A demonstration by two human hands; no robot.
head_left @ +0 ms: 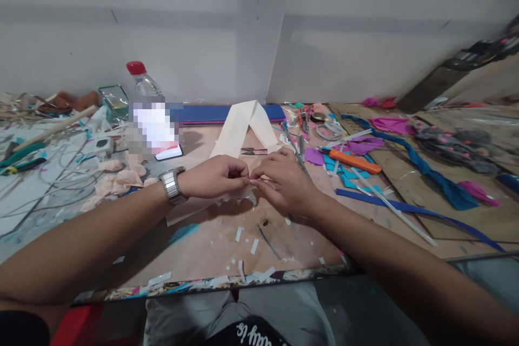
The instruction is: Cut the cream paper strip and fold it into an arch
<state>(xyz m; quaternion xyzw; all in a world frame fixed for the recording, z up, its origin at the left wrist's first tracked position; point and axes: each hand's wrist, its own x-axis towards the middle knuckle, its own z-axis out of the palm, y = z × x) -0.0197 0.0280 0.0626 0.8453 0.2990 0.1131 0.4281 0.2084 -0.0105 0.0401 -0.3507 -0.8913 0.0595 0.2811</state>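
Observation:
At the middle of the table my left hand (pixel 214 177) and my right hand (pixel 286 181) meet, thumbs and fingertips pinched together and almost touching. Between them is the edge of a cream paper strip (pixel 234 132), whose ragged white edge shows just below the fingers. Behind the hands the strip rises into a folded peak, like an upside-down V. The exact spot under the fingertips is partly hidden. A pair of small thread snips (pixel 253 151) lies beneath the peak. A metal watch (pixel 172 186) is on my left wrist.
A lit phone (pixel 162 132) leans by a red-capped bottle (pixel 141 78) at left, near crumpled peach paper (pixel 121 179) and green-handled pliers (pixel 22 159). On the right lie an orange utility knife (pixel 352 160), a glue stick (pixel 399 213) and blue strips (pixel 425 213). Paper scraps (pixel 254 247) litter the front.

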